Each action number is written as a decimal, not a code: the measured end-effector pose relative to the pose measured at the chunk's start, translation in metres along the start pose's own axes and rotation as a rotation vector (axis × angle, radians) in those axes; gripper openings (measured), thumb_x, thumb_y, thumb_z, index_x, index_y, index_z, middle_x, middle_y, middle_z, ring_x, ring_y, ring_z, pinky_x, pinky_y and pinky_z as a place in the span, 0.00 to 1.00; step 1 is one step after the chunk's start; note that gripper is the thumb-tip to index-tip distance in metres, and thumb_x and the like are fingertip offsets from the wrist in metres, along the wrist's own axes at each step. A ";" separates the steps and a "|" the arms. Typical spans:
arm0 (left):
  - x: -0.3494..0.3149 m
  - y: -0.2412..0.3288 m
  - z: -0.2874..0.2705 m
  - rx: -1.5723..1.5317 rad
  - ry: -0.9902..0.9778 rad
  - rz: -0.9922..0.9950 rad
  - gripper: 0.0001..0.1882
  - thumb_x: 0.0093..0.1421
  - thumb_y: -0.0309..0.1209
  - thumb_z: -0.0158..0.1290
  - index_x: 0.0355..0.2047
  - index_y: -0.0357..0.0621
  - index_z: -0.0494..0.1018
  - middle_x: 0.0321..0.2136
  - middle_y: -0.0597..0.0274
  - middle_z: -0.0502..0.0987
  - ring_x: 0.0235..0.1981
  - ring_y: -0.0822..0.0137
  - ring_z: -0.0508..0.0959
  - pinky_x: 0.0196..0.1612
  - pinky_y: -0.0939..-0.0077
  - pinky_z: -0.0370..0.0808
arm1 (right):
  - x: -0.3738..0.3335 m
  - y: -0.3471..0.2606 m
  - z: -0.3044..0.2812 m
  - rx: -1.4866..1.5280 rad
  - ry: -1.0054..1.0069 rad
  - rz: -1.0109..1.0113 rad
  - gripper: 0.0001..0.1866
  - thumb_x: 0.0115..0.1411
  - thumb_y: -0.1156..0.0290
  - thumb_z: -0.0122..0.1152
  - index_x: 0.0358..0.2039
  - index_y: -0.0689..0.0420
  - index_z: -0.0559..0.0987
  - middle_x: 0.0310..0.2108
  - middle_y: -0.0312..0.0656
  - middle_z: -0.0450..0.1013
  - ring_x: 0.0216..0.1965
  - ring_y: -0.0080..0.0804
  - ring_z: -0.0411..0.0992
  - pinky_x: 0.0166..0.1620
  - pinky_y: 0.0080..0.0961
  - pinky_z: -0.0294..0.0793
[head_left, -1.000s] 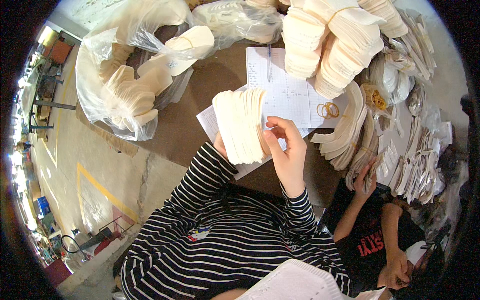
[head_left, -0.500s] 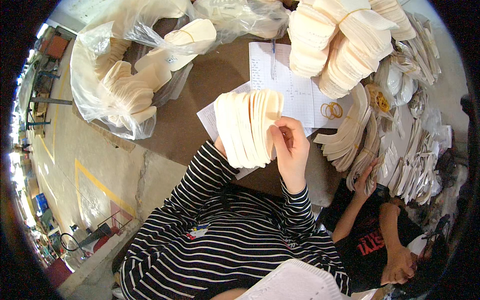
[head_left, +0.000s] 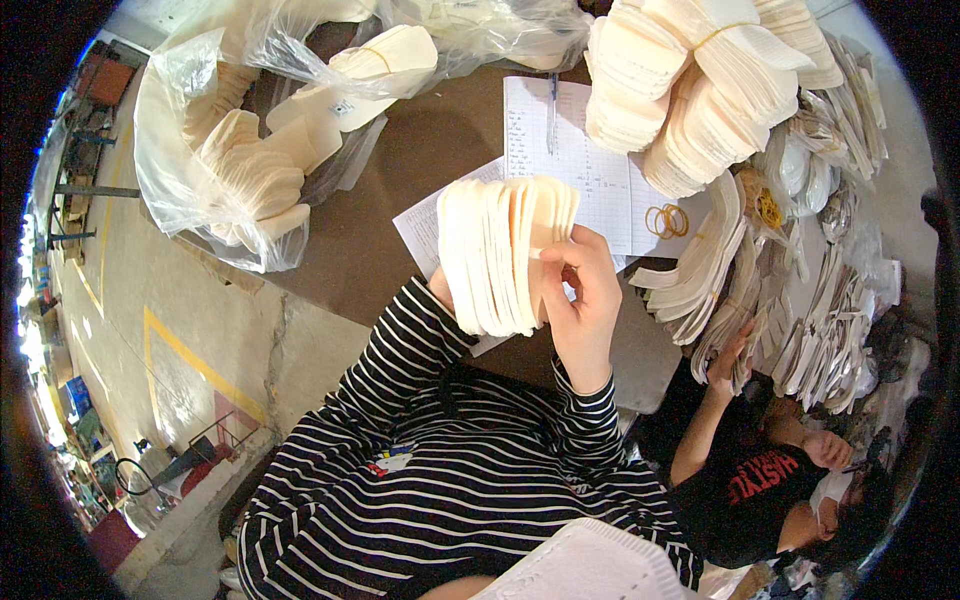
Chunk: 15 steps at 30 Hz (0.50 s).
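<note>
A thick stack of cream shoe insoles is fanned out above the table in front of me. My left hand supports it from behind on the left side; most of that hand is hidden by the stack. At the stack's right edge, my right hand is closed in a pinch, thumb and forefinger on an insole there. Beneath the stack lie a loose printed sheet and an open squared notebook with handwriting and a pen on it.
Clear plastic bags of insoles lie at the far left of the table. Banded insole bundles are piled at the far right, near yellow rubber bands. On the right, a co-worker's hand touches another bundle.
My right hand's fingers have shifted slightly along the stack's right edge, with thumb and forefinger now forming a rounder loop. The co-worker at the right has leaned and moved an arm.
</note>
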<state>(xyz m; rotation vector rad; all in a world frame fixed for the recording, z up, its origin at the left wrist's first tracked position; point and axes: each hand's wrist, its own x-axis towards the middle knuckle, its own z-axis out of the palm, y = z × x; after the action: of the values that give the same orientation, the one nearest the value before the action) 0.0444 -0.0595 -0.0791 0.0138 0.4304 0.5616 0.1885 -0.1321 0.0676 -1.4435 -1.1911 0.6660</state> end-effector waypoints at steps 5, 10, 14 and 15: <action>0.000 0.000 0.001 0.019 0.002 0.001 0.23 0.69 0.42 0.48 0.56 0.37 0.70 0.51 0.51 0.78 0.50 0.61 0.80 0.53 0.61 0.79 | 0.000 -0.008 0.001 -0.016 -0.033 -0.007 0.12 0.59 0.80 0.62 0.45 0.62 0.77 0.48 0.48 0.71 0.38 0.32 0.76 0.39 0.23 0.78; 0.000 0.000 0.001 0.021 0.004 -0.001 0.23 0.69 0.43 0.48 0.56 0.37 0.70 0.51 0.51 0.78 0.49 0.62 0.80 0.53 0.61 0.79 | -0.006 -0.007 0.006 0.301 0.015 0.105 0.24 0.58 0.82 0.64 0.55 0.60 0.70 0.47 0.45 0.71 0.38 0.28 0.76 0.43 0.23 0.77; 0.001 0.000 0.000 0.027 0.006 0.000 0.23 0.69 0.43 0.48 0.56 0.37 0.70 0.51 0.51 0.78 0.49 0.62 0.80 0.53 0.62 0.80 | -0.008 -0.003 0.004 0.297 0.002 0.150 0.28 0.59 0.84 0.63 0.58 0.60 0.66 0.44 0.42 0.72 0.38 0.27 0.76 0.45 0.24 0.76; 0.001 -0.001 0.000 0.023 0.006 0.001 0.23 0.69 0.43 0.48 0.56 0.37 0.70 0.51 0.51 0.78 0.49 0.62 0.80 0.53 0.62 0.80 | -0.008 -0.003 0.005 0.315 0.015 0.158 0.26 0.59 0.84 0.62 0.57 0.60 0.67 0.44 0.41 0.72 0.38 0.27 0.76 0.45 0.23 0.76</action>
<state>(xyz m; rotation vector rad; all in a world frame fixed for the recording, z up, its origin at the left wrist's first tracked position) 0.0461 -0.0598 -0.0799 0.0346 0.4430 0.5576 0.1805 -0.1376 0.0679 -1.2802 -0.9185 0.9068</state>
